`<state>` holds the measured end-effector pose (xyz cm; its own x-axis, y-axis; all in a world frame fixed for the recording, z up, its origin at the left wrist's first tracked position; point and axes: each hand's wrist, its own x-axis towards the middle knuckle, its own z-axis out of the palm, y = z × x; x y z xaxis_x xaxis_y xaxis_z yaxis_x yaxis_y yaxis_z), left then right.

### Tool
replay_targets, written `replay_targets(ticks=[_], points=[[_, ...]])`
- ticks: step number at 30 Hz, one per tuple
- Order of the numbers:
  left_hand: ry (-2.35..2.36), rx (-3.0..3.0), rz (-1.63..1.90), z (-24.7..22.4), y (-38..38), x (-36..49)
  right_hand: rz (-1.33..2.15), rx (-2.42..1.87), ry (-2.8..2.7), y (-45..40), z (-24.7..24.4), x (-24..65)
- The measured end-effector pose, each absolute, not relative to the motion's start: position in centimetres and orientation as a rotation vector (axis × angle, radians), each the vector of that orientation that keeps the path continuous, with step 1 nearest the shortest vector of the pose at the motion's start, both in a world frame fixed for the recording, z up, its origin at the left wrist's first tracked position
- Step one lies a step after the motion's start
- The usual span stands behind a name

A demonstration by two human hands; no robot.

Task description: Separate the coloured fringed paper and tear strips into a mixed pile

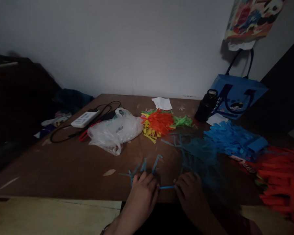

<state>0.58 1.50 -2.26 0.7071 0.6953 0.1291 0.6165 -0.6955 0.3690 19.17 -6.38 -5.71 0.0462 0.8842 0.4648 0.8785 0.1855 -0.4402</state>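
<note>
Close to the table's front edge, my left hand [144,187] is closed with its fingers curled round a blue fringed strip. Thin blue tassels [144,165] stick out beyond those fingers. A narrow blue band [166,187] runs straight across the gap to my right hand [189,189], which pinches its other end. Both palms face down, and the fingertips are partly hidden. More blue fringe [198,151], dark and blurred, spreads out beyond and right of my right hand.
On the brown table [70,169] lie a crumpled clear plastic bag [115,129], a white power strip [85,118] with cables, an orange fringed bundle [160,122], bright blue fringe [232,138] and red fringe [281,179]. A black bottle [205,106] stands beside a blue tote bag [237,94].
</note>
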Motion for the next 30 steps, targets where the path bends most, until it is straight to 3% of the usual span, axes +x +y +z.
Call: replay_targets(ticks=[6,13,22,30], points=[[1.179,2.706,0.267,-2.3,1.9,1.6,-0.087,-1.810,-1.677,-5.8,-5.5,18.3],[0.749,2.913,0.341,-3.2,2.3,1.2,-0.190,-1.481,-2.024,-5.6,-5.1,18.1],[0.884,2.628,0.353,-1.5,2.5,1.6,-0.389,-1.416,-2.165,-4.4,-6.0,18.5],[0.707,1.218,0.470,0.6,0.2,0.3,-0.572,-1.025,-2.281,-5.2,0.6,19.5]])
